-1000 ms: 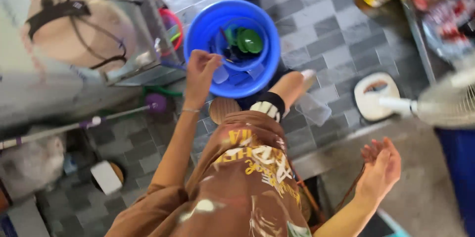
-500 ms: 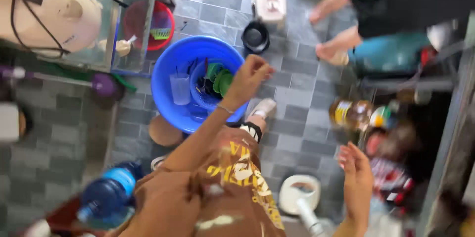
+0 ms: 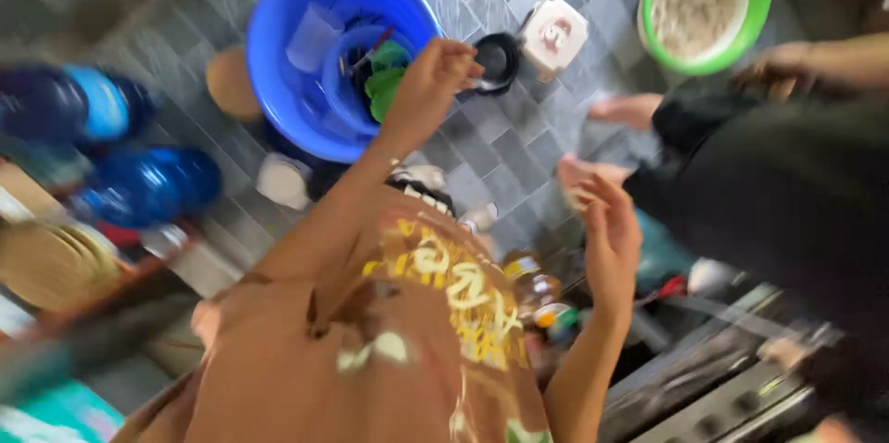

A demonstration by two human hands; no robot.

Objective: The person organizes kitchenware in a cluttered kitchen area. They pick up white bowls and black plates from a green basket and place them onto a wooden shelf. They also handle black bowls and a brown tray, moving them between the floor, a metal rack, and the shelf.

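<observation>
Overhead, the left hand [image 3: 428,82] hovers with fingers curled, its grip unclear, over the round blue plastic basin [image 3: 278,26] at eleven o'clock; right hand [image 3: 611,235] spread, empty.

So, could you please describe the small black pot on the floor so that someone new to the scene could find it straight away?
Start at the big round blue plastic basin on the grey tiled floor. Just off its right rim, past the person's raised left hand, sits the small round black pot. Its dark colour and open round mouth separate it from the pale square container touching its right side.
</observation>
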